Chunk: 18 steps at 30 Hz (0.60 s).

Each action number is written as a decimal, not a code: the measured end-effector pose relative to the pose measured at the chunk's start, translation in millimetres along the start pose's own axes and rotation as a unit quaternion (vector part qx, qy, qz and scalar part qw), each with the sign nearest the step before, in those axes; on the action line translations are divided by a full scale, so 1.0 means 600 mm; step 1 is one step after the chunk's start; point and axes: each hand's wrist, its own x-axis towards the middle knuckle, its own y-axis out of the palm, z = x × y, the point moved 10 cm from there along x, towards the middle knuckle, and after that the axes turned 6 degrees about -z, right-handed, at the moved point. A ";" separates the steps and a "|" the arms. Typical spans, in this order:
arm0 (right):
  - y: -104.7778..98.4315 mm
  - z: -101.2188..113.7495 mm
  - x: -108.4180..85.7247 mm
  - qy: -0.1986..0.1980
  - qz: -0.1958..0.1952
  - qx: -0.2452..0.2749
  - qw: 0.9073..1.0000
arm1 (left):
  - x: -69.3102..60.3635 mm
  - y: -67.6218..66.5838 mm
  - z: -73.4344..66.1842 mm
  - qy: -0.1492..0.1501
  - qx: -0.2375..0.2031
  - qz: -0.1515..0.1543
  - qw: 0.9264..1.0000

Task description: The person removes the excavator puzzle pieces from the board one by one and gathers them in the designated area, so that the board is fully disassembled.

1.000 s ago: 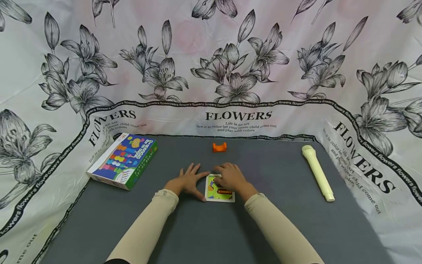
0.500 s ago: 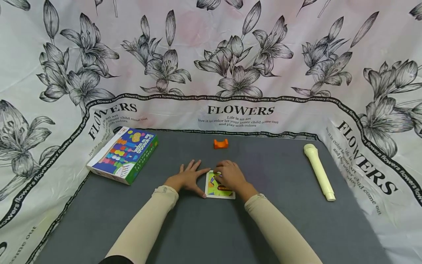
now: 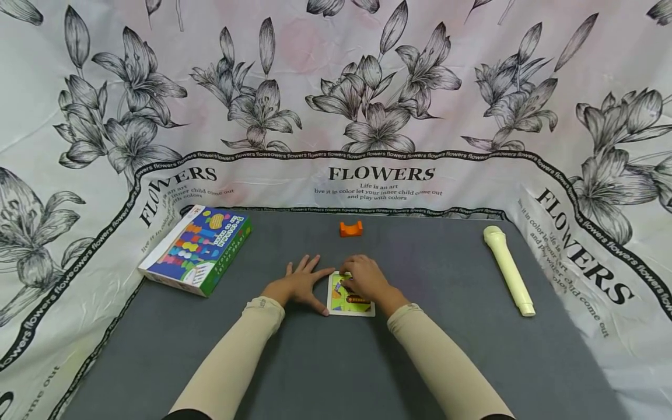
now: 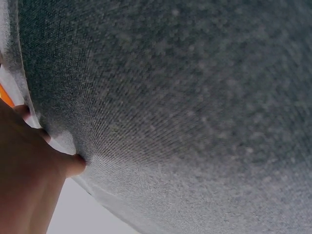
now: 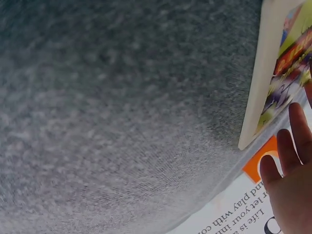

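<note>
A small picture board (image 3: 350, 310) with a pale frame and a green, yellow and red picture lies flat at mid-table; it looks like a jigsaw puzzle. My left hand (image 3: 300, 287) is spread beside it, index fingertip at its upper left corner and thumb at its lower left corner. Over the upper right part, my right hand (image 3: 367, 279) has its fingers bent down onto the picture. These fingers cover part of the picture, and whether they pinch anything is hidden. In the right wrist view the board (image 5: 253, 92) shows at the right edge, beside the fingers (image 5: 288, 155).
Beyond the board sits a small orange notched block (image 3: 350, 228). At the back left lies a colourful game box (image 3: 196, 249). A pale yellow microphone-shaped stick (image 3: 508, 271) lies on the right. Flower-printed cloth (image 3: 378, 128) borders the grey table (image 3: 336, 367).
My right hand's fingers have bent more over the board, where one earlier reached out flat across the picture. The left hand has stayed at the board's left side; the head view has shifted slightly.
</note>
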 end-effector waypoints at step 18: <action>-0.012 -0.006 0.004 0.009 -0.017 0.041 0.999 | 0.000 -0.003 -0.006 0.004 0.008 -0.001 1.000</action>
